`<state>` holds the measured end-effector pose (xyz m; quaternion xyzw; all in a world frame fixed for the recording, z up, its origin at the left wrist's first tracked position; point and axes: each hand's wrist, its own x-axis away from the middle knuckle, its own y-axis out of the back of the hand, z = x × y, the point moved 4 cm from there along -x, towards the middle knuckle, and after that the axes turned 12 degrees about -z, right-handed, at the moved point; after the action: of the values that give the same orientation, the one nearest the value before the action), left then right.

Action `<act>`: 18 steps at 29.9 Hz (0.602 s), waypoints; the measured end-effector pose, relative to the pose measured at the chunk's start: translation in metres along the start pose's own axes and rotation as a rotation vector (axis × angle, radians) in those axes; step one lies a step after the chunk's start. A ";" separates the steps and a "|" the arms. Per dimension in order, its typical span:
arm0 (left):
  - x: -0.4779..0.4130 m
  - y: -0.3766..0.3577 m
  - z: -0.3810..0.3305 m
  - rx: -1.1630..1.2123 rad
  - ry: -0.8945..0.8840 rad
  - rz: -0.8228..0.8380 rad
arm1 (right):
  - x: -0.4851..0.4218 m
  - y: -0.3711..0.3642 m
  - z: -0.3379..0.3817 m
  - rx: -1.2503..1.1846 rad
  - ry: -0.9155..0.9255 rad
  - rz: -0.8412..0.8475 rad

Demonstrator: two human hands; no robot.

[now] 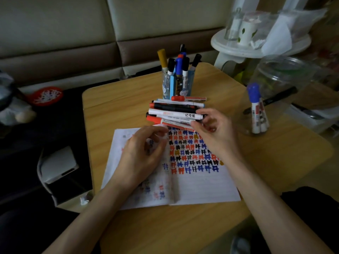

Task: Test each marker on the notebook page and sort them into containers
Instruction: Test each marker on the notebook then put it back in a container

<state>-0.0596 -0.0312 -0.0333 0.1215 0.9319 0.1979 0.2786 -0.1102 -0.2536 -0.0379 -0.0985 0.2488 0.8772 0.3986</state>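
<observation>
On the wooden table (266,180), an open notebook (201,187) lies flat in front of the person, its right page filled with rows of small red, blue, black and yellow test marks. Just beyond its top edge a pile of markers (174,110) lies crosswise, with white, black and red barrels stacked on each other.

The right hand (214,131) has curled fingers and pinches the right end of a white-and-red marker (176,126) at the near edge of that pile, over the top of the page. The left hand (143,154) hovers over the left page with its fingers bent and its tips at the marker's left end. It is blurred, so I cannot tell whether it grips anything.

Behind the pile, a blue pen cup (176,87) stands crowded with upright markers, their caps yellow, black, blue and red. To the right, a clear container (245,116) holds a few blue-capped markers (256,110) standing on end. A black pen (275,99) slants behind it, next to a large clear jar (282,74).

Off the table's left edge a white box (58,164) sits on a dark floor, with a red-and-white object (45,96) further back. A cushioned sofa back (73,33) in beige and brown fills the far side. At upper right, a round white stand (238,49) carries a glass and a white cup. The light is dim.
</observation>
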 end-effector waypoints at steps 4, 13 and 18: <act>0.002 0.003 0.001 -0.018 0.001 0.007 | 0.002 -0.002 0.000 0.039 -0.010 -0.018; 0.003 0.003 0.002 -0.004 -0.002 -0.003 | 0.011 0.001 0.004 0.139 0.033 0.052; 0.004 0.002 0.004 -0.021 -0.003 0.001 | 0.013 0.003 0.005 0.154 -0.001 0.097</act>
<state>-0.0606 -0.0267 -0.0376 0.1191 0.9294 0.2074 0.2812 -0.1206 -0.2441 -0.0375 -0.0550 0.3201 0.8737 0.3621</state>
